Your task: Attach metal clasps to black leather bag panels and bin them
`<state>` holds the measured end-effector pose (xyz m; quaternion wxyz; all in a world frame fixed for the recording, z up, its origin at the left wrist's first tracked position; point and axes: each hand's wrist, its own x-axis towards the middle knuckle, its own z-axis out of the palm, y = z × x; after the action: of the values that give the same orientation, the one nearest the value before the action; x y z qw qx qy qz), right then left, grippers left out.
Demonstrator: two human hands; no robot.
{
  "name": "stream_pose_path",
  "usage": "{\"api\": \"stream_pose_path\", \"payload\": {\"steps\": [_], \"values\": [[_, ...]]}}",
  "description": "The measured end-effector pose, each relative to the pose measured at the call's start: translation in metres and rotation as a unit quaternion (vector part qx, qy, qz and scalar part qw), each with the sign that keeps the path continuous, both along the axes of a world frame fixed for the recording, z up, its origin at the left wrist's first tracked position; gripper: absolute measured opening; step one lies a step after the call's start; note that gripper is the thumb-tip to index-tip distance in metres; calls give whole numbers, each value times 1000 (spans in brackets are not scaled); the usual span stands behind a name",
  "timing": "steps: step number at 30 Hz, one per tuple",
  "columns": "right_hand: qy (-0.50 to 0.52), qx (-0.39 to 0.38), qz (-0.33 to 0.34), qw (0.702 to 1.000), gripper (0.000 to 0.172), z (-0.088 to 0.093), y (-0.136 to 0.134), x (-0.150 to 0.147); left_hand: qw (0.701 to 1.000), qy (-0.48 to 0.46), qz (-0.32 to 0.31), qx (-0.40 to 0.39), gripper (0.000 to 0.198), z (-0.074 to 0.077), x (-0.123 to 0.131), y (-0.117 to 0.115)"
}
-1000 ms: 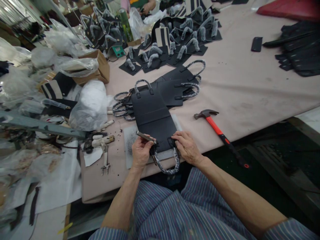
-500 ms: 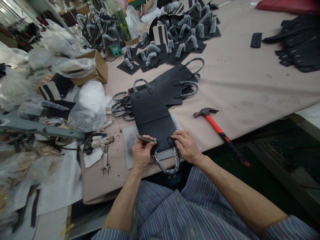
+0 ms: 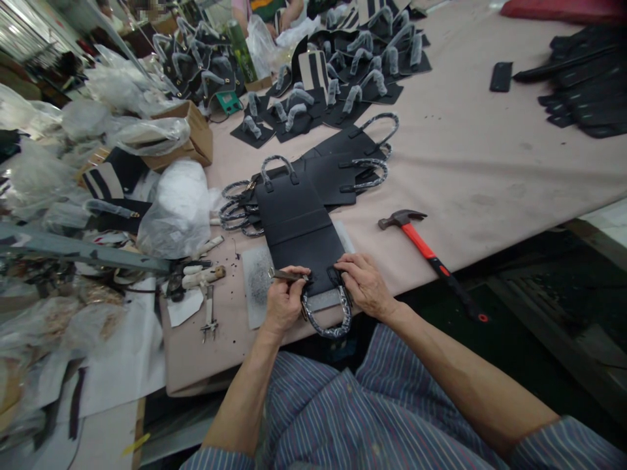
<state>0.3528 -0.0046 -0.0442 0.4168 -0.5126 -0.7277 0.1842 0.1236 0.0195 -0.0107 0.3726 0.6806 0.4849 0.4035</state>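
A black bag panel (image 3: 304, 225) with a plastic-wrapped handle (image 3: 330, 331) at its near end lies in front of me, partly over a pale board (image 3: 255, 287). My left hand (image 3: 284, 301) is closed around a short metal punch-like rod (image 3: 283, 274), which lies nearly level with its tip by the left handle tab. On the other side, my right hand (image 3: 363, 284) pinches the panel's edge at the right handle tab (image 3: 335, 274). A claw hammer (image 3: 422, 245) with a red and black grip rests to the right, its handle end jutting past the table edge.
More black panels with wrapped handles (image 3: 337, 171) lie beyond. Many handled pieces (image 3: 337, 85) cover the table's far side. Left are a cardboard box (image 3: 198, 134), plastic bags (image 3: 174, 209) and metal dividers (image 3: 209, 313). Black strips (image 3: 588, 85) lie far right. Another person's arms (image 3: 289, 13) show at the back.
My left hand has shifted slightly, and the metal rod has tilted a little in its fingers. My right hand stays at the handle tab. The whole view has moved very slightly.
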Motion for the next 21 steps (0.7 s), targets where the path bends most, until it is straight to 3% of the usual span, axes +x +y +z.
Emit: {"api": "stream_pose_path", "payload": {"steps": [9, 21], "values": [[3, -3, -1, 1000, 28, -4, -1, 0, 999, 27, -3, 33, 13, 1, 3, -1], [-5, 2, -4, 1000, 27, -4, -1, 0, 993, 56, 19, 104, 16, -14, 9, -7]]}}
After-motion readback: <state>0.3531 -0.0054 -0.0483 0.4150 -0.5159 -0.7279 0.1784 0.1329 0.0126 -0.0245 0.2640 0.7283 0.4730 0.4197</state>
